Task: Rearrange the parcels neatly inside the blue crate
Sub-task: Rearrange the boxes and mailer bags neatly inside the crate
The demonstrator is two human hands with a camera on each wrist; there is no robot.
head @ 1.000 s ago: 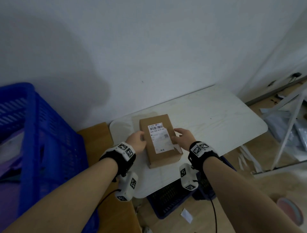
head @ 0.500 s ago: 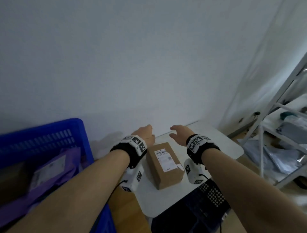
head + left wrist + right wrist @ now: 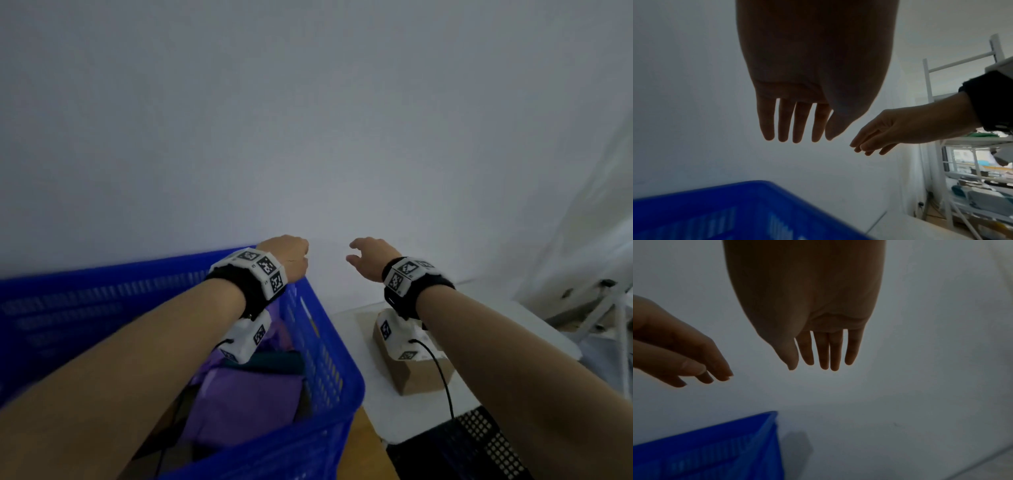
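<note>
Head camera looks forward and down over both forearms at the white wall [image 3: 308, 120]. Each wrist camera sits close beneath its palm, facing along the fingers toward that wall. All three views share the blue crate [image 3: 329, 387] [image 3: 748, 209] [image 3: 719, 446] rim.

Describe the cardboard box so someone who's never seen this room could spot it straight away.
Find the big blue crate by the wall; right beside it stands a low white table. The brown cardboard box lies on that table, partly hidden under the right wrist. It is the only brown, stiff-sided parcel in view; the parcels in the crate are soft purple bags.
</note>
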